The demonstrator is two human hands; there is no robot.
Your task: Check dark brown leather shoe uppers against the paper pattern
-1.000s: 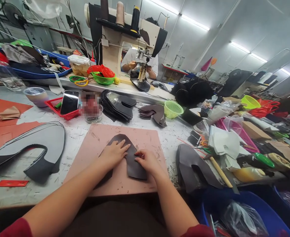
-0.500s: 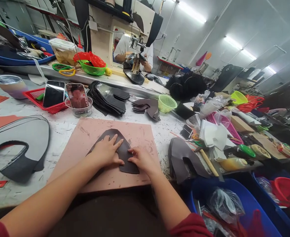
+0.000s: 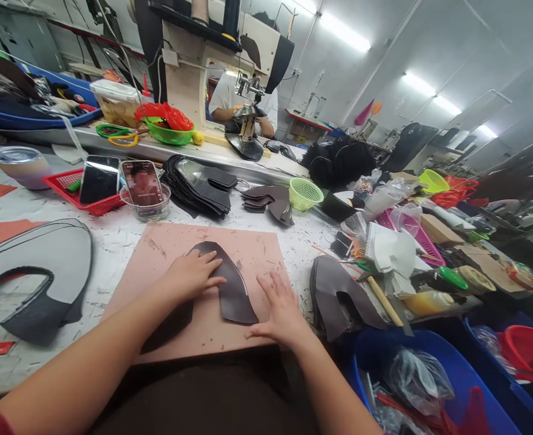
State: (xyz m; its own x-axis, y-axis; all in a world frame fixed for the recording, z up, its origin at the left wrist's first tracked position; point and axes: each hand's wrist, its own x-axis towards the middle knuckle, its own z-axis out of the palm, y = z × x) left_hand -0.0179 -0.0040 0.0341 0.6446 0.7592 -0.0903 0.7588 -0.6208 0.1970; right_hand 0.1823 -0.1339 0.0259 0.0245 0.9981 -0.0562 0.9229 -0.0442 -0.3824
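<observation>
A dark curved leather piece [image 3: 234, 290] lies on the pinkish board [image 3: 260, 251], with a thin pale line along its right edge. My left hand [image 3: 193, 276] rests on its upper left part, fingers spread, covering some of it. Just right of the piece, my right hand [image 3: 281, 311] is over the board with its fingers apart and nothing in them. Right of the board sits a stack of similar dark pieces [image 3: 339, 296]. A large grey and black curved piece [image 3: 69, 260] lies at the far left.
Behind the board stand a phone [image 3: 142, 183] in a clear dish, stacked black pieces [image 3: 198, 184] and a green basket [image 3: 305, 193]. A sewing machine [image 3: 185, 78] rises behind, a person beyond it. A hammer [image 3: 384, 300] and blue bin [image 3: 402, 350] are at right.
My right hand has let go of the leather piece's right edge, moved right and down, and spread its fingers. My left hand stays on the piece, a little further left.
</observation>
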